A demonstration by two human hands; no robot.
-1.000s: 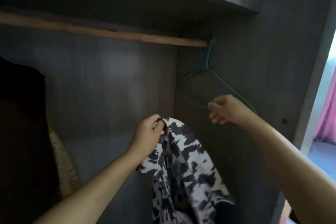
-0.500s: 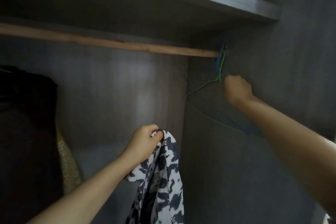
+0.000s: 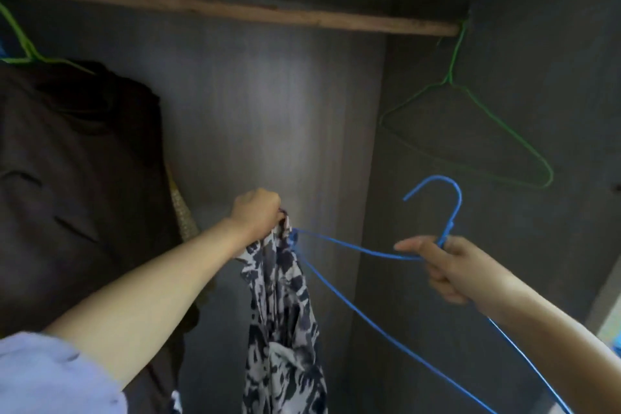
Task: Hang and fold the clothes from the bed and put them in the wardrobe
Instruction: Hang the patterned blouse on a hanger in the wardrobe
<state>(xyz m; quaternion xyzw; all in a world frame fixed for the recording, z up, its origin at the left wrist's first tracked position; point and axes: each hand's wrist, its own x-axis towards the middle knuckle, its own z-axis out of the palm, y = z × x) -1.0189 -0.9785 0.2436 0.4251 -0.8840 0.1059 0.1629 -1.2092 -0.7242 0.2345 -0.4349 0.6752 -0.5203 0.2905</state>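
Black-and-white patterned cloth garment [image 3: 285, 319] hangs in a loose bunch from the left hand [image 3: 257, 215], whose fingers are curled tight round its top edge, in front of the grey back panel of the wardrobe [image 3: 268, 118]. Just beside that fist, the left tip of a thin blue wire hanger [image 3: 369, 323] touches the top of the fabric. The right hand [image 3: 447, 265] grips this hanger at the neck below its hook, three fingers wrapped round the wire and the index finger stretched out along its upper arm; the hook stands upright above the fist, free of the rail. The hanger's lower wire slants down to the right and passes under the right forearm. Above, a bare wooden rail [image 3: 235, 12] crosses the wardrobe. An empty green wire hanger [image 3: 470, 131] hangs from its right end against the side wall. At the far left, a dark garment [image 3: 74, 178] hangs on another green hanger [image 3: 20, 44], with a strip of woven straw-coloured material [image 3: 183, 212] showing at its edge. A pale blue sleeve [image 3: 50, 376] covers the left upper arm.
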